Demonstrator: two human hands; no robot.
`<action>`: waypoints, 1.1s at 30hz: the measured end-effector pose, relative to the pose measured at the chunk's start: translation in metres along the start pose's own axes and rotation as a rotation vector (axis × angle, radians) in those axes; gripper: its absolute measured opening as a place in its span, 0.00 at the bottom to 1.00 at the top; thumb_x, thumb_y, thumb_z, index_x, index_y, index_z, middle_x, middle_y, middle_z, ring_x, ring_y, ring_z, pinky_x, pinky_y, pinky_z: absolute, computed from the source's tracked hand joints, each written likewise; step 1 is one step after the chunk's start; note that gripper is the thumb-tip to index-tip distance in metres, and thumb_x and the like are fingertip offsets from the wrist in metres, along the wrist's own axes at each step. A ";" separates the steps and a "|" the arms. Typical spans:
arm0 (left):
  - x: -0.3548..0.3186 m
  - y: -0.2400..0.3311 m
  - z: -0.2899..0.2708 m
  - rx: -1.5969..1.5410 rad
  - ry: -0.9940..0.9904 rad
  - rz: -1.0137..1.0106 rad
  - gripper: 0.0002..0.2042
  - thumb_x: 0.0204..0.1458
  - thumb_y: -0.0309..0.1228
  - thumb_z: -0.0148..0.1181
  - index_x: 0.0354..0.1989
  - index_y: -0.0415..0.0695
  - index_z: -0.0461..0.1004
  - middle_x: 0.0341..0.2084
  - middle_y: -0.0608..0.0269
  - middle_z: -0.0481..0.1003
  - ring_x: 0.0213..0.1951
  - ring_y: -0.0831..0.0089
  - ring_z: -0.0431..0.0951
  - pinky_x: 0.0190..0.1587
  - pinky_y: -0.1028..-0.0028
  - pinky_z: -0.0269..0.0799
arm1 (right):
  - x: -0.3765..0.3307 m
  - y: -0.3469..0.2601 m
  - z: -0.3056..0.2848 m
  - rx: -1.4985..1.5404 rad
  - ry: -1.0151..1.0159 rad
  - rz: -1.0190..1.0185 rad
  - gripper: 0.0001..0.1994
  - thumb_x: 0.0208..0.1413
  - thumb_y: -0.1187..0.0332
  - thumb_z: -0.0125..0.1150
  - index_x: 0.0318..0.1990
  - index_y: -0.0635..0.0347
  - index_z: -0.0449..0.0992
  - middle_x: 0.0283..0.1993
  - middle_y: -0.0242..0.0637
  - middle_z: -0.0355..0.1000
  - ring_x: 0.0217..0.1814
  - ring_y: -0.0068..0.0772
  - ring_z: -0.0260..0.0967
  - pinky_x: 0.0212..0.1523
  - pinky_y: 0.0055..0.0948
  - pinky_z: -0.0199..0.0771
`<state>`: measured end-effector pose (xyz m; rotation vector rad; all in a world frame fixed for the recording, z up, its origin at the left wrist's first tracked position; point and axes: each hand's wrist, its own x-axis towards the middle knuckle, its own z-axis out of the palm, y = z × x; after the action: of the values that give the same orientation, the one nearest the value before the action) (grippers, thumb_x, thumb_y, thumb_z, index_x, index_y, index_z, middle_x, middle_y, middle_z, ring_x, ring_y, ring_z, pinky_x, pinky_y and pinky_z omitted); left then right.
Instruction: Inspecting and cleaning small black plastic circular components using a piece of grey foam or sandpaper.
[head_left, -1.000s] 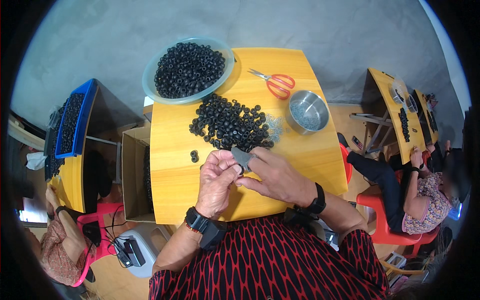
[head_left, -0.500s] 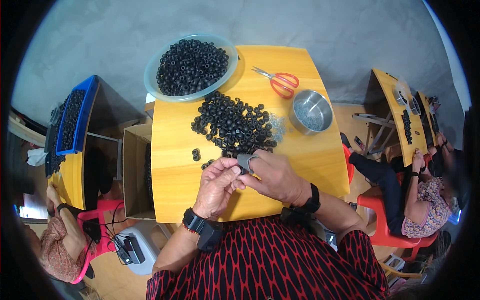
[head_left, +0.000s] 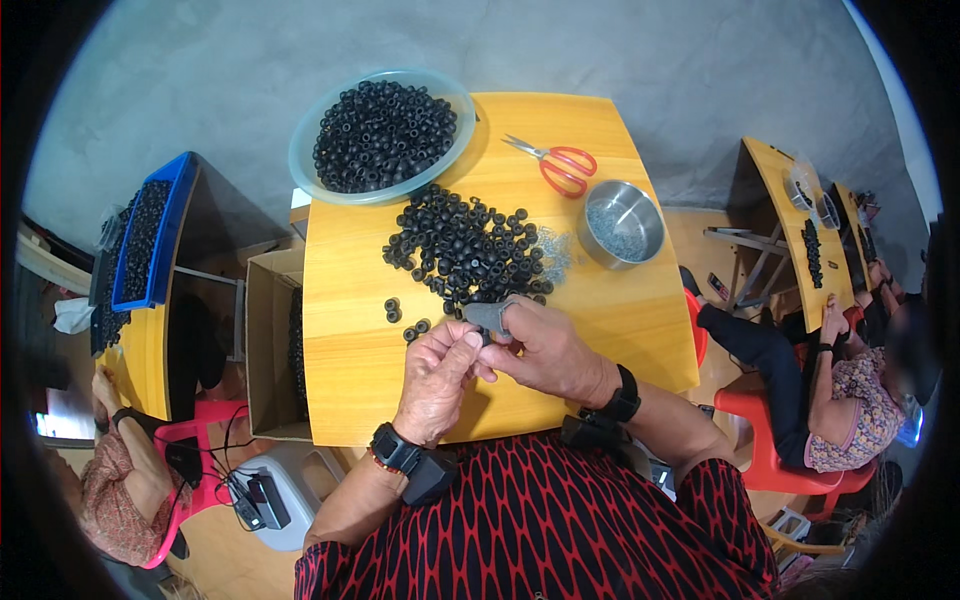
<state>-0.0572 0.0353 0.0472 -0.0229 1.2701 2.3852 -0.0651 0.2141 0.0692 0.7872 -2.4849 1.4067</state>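
My left hand (head_left: 437,378) is closed in a pinch over the table's near edge, its thumb and fingers on a small black round part (head_left: 485,338), mostly hidden by the fingertips. My right hand (head_left: 548,350) meets it from the other side, also closed, with its fingertips at the same part. A grey cover (head_left: 487,316) wraps a finger of the right hand. Just beyond both hands lies a loose heap of black ring-like parts (head_left: 460,245). Several more (head_left: 392,310) sit apart at its left.
A shallow bowl (head_left: 465,140) heaped with black parts stands at the far left of the yellow table (head_left: 345,370). Red-handled scissors (head_left: 570,170) and a metal bowl (head_left: 655,232) of small clear pieces are at right. An open cardboard box (head_left: 262,345) stands left. Other people sit at both sides.
The grey-covered finger has tipped forward and to the left over the small part. Both hands stay together in nearly the same place.
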 end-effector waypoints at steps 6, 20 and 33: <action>0.000 -0.004 -0.003 -0.030 -0.008 0.008 0.09 0.61 0.34 0.59 0.38 0.40 0.72 0.30 0.60 0.79 0.28 0.74 0.77 0.34 0.74 0.76 | 0.005 -0.001 0.001 -0.073 -0.018 -0.059 0.12 0.49 0.73 0.69 0.32 0.63 0.68 0.27 0.41 0.66 0.25 0.38 0.68 0.23 0.33 0.68; 0.000 0.006 0.001 -0.066 0.043 -0.008 0.06 0.61 0.29 0.57 0.37 0.39 0.72 0.30 0.63 0.77 0.30 0.74 0.79 0.35 0.74 0.77 | 0.001 0.009 0.004 -0.151 0.045 -0.229 0.14 0.49 0.69 0.69 0.30 0.61 0.66 0.26 0.41 0.63 0.23 0.43 0.67 0.22 0.38 0.67; 0.006 -0.005 0.007 -0.080 0.071 0.096 0.04 0.60 0.27 0.57 0.34 0.43 0.72 0.28 0.65 0.77 0.26 0.77 0.78 0.32 0.75 0.74 | 0.003 0.007 0.004 -0.066 0.016 -0.083 0.14 0.50 0.66 0.69 0.33 0.60 0.67 0.27 0.41 0.67 0.26 0.46 0.70 0.25 0.40 0.70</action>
<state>-0.0595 0.0456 0.0456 -0.0726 1.2326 2.5366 -0.0712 0.2129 0.0630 0.8514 -2.4431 1.2923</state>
